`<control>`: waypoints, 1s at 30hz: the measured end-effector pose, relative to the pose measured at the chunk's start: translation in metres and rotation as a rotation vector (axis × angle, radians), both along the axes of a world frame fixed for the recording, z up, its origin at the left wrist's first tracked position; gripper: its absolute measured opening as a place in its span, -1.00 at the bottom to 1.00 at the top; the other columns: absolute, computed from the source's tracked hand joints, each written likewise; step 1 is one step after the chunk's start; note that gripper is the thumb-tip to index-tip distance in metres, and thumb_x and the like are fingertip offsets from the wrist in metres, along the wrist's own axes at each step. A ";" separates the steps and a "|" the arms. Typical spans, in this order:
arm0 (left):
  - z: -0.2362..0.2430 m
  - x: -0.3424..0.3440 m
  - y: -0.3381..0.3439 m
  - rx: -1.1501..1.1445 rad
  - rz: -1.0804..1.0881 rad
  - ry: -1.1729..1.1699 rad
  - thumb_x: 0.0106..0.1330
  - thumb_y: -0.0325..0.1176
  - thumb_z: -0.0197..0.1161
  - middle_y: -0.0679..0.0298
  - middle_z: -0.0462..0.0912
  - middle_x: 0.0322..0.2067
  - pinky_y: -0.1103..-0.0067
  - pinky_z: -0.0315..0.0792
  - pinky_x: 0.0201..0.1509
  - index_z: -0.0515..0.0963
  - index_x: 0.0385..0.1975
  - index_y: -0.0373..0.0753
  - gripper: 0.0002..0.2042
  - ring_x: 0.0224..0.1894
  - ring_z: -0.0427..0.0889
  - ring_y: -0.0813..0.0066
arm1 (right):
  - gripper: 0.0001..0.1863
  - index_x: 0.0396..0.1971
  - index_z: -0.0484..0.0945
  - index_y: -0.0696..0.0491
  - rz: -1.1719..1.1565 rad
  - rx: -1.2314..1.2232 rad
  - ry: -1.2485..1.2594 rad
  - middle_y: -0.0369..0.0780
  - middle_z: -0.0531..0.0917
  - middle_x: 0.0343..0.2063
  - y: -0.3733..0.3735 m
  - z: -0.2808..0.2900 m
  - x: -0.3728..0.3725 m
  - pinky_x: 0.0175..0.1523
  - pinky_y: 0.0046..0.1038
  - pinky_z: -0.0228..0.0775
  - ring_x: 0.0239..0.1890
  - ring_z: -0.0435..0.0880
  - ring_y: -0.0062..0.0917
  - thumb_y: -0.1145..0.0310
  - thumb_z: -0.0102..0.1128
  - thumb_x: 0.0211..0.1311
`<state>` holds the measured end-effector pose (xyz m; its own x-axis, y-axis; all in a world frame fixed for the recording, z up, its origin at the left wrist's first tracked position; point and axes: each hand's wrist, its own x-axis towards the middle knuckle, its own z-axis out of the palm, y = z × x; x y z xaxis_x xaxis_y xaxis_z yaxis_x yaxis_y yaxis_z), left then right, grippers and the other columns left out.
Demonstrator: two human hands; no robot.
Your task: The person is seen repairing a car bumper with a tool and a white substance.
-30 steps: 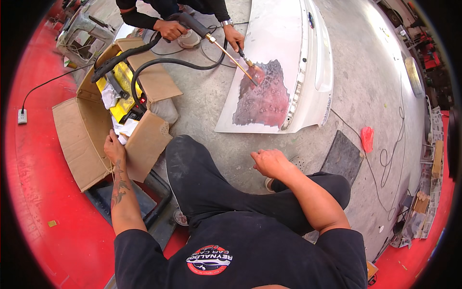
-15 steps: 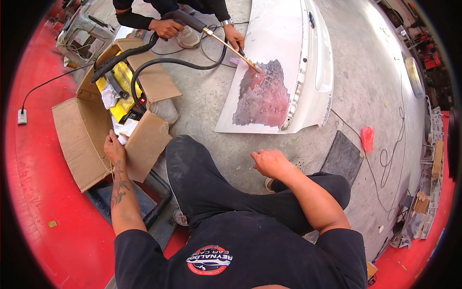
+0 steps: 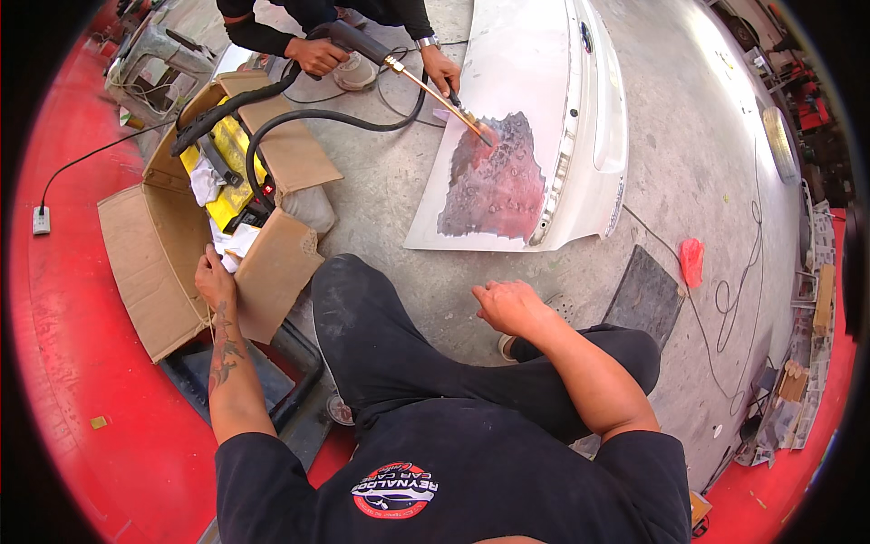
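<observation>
My left hand (image 3: 215,279) rests at the near edge of an open cardboard box (image 3: 149,249), its fingers closed on the edge. Inside the box sit a yellow machine (image 3: 232,156) and crumpled white paper. My right hand (image 3: 509,306) is loosely curled above my right knee, with nothing visible in it. Across from me a crouching co-worker holds a black-handled tool with a long brass-coloured rod (image 3: 444,98) over a white car panel (image 3: 453,195). The rod's tip is at a blistered grey and reddish patch (image 3: 498,186). A small brush-like tool is in the co-worker's other hand (image 3: 441,71).
A thick black hose (image 3: 317,115) loops from the box to the co-worker's tool. Right of the panel lie a dark flat sheet (image 3: 645,297), a red plastic piece (image 3: 691,263) and thin cables. A white outlet block (image 3: 41,220) is on the red floor at left.
The rod's tip has shifted slightly right and nearer to me over the patch. The co-worker's small tool now shows more beside it. Both my hands have stayed put.
</observation>
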<state>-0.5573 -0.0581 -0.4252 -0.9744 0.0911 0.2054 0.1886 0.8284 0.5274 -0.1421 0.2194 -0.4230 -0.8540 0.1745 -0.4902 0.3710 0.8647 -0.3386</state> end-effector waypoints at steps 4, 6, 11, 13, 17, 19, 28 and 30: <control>0.000 0.000 0.000 0.003 -0.003 0.004 0.30 0.02 0.00 0.04 0.62 -0.53 0.37 0.39 -0.31 0.58 -0.47 -0.36 -0.51 -0.45 0.59 0.18 | -0.72 -0.30 0.46 0.06 -0.001 0.003 0.001 -0.16 0.60 -0.38 -0.001 0.001 0.000 -0.21 -0.24 0.43 -0.27 0.62 -0.28 0.19 0.18 0.09; 0.000 0.000 0.000 -0.001 0.003 -0.017 0.30 0.04 -0.01 0.09 0.61 -0.53 0.41 0.37 -0.29 0.58 -0.46 -0.37 -0.50 -0.45 0.56 0.29 | -0.72 -0.29 0.46 0.06 -0.003 0.002 -0.001 -0.16 0.60 -0.38 -0.001 0.000 0.000 -0.21 -0.23 0.42 -0.26 0.62 -0.28 0.19 0.18 0.09; -0.001 0.000 -0.001 -0.005 -0.001 0.002 0.30 0.03 0.00 0.03 0.62 -0.51 0.36 0.39 -0.30 0.59 -0.46 -0.35 -0.51 -0.43 0.60 0.17 | -0.73 -0.30 0.46 0.06 -0.004 -0.003 -0.008 -0.16 0.60 -0.38 0.000 0.001 0.000 -0.21 -0.23 0.42 -0.26 0.62 -0.27 0.19 0.18 0.10; 0.000 0.001 0.000 -0.005 0.000 -0.001 0.30 0.03 0.00 0.03 0.62 -0.51 0.36 0.39 -0.30 0.59 -0.45 -0.35 -0.52 -0.43 0.60 0.16 | -0.73 -0.30 0.46 0.06 0.001 0.000 0.002 -0.16 0.60 -0.38 0.000 0.001 0.001 -0.21 -0.24 0.42 -0.27 0.62 -0.27 0.19 0.18 0.10; -0.002 -0.001 -0.001 0.002 -0.001 0.013 0.30 0.03 0.00 0.03 0.62 -0.50 0.36 0.39 -0.30 0.60 -0.44 -0.34 -0.52 -0.42 0.60 0.15 | -0.72 -0.30 0.46 0.06 0.001 0.001 -0.003 -0.16 0.60 -0.38 0.000 0.001 0.000 -0.22 -0.25 0.43 -0.28 0.62 -0.27 0.19 0.18 0.09; -0.002 -0.001 -0.001 0.000 0.003 0.017 0.30 0.03 0.00 0.03 0.62 -0.50 0.36 0.39 -0.30 0.60 -0.44 -0.34 -0.52 -0.42 0.60 0.15 | -0.72 -0.31 0.46 0.06 0.004 -0.002 0.009 -0.16 0.60 -0.39 0.000 0.002 -0.001 -0.23 -0.27 0.43 -0.29 0.62 -0.28 0.19 0.19 0.08; 0.001 0.002 0.001 0.052 -0.019 -0.010 0.31 0.00 0.00 0.02 0.60 -0.53 0.36 0.37 -0.32 0.56 -0.46 -0.39 -0.52 -0.47 0.57 0.18 | -0.72 -0.29 0.45 0.05 0.006 -0.004 0.050 -0.17 0.59 -0.39 -0.002 -0.001 0.001 -0.23 -0.27 0.43 -0.30 0.61 -0.27 0.20 0.19 0.08; 0.001 0.002 0.001 0.040 -0.014 -0.005 0.31 -0.01 0.00 0.01 0.60 -0.52 0.36 0.37 -0.31 0.56 -0.45 -0.39 -0.53 -0.45 0.57 0.17 | -0.72 -0.29 0.45 0.05 0.014 -0.005 0.046 -0.16 0.59 -0.38 -0.001 0.001 0.001 -0.22 -0.27 0.43 -0.29 0.61 -0.26 0.20 0.19 0.08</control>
